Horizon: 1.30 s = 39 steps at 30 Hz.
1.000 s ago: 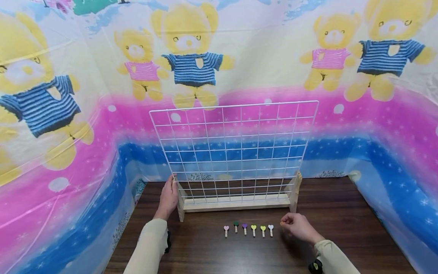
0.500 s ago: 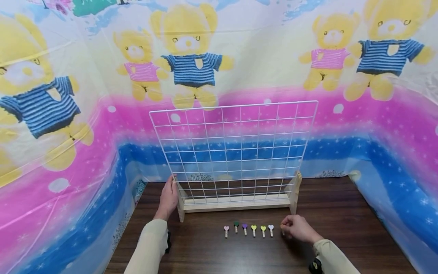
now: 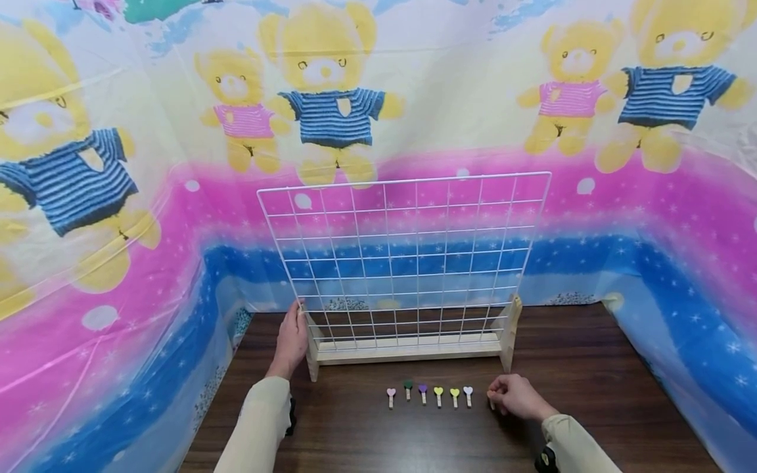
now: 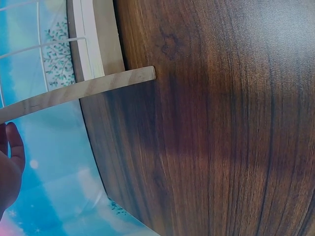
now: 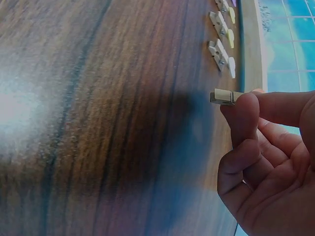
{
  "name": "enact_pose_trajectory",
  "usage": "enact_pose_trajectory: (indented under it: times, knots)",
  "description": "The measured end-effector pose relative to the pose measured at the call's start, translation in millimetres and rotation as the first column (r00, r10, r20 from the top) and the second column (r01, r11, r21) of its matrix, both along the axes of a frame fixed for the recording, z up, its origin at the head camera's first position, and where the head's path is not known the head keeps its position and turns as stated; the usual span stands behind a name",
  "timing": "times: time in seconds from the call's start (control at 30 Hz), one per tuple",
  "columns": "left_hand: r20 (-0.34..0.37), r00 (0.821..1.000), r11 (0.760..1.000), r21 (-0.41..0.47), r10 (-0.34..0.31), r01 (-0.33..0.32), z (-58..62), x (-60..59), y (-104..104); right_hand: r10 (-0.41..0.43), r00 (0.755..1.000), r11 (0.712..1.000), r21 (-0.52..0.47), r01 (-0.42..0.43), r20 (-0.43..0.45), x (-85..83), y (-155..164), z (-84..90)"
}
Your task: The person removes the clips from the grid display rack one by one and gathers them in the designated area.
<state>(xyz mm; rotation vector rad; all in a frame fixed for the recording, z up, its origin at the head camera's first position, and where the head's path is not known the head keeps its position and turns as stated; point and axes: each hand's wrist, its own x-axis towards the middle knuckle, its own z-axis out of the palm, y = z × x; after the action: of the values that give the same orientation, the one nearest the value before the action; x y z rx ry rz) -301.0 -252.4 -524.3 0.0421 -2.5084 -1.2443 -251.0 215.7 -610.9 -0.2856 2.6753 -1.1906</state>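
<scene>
A white wire grid (image 3: pixel 417 253) stands upright in a pale wooden stand (image 3: pixel 408 355). My left hand (image 3: pixel 291 338) holds the stand's left side post, fingers at its upper end; in the left wrist view the fingertips (image 4: pixel 16 147) meet the edge of that post (image 4: pixel 83 89). My right hand (image 3: pixel 517 395) is low over the table, in front of the stand's right foot. Between thumb and forefinger it pinches a small wooden clothespin (image 5: pixel 222 96), the far end of which is hidden by the fingers. Left of this hand lies a row of heart-topped clothespins (image 3: pixel 438 397).
The hearts in the row are pink, dark green, purple, yellow and pale lilac. Under everything is a dark wood-grain table (image 3: pixel 367 433). A bear-print cloth (image 3: pixel 437 118) hangs behind and along both sides.
My right hand has shifted slightly to the right with the clothespin, which has turned a little in the fingers. The left hand, stand and row of clothespins stay put.
</scene>
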Motion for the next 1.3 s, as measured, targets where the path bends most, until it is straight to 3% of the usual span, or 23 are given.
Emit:
enact_pose_trajectory:
  times: [0.4,0.63,1.3]
  knots:
    - [-0.004,1.000,1.000,0.019,-0.010,0.010,-6.1,-3.2,-1,0.018,0.999,1.000,-0.009,-0.018,0.042,4.1,1,-3.0]
    - [-0.032,0.999,1.000,0.004,-0.012,0.012,-5.3,-5.8,-1,0.061,0.998,0.998,-0.018,-0.061,-0.002,6.6,1,-6.1]
    - [0.023,1.000,1.000,0.014,-0.002,0.002,-1.2,-3.4,-3,0.048,0.999,0.999,0.009,-0.048,-0.007,-2.1,2,-16.5]
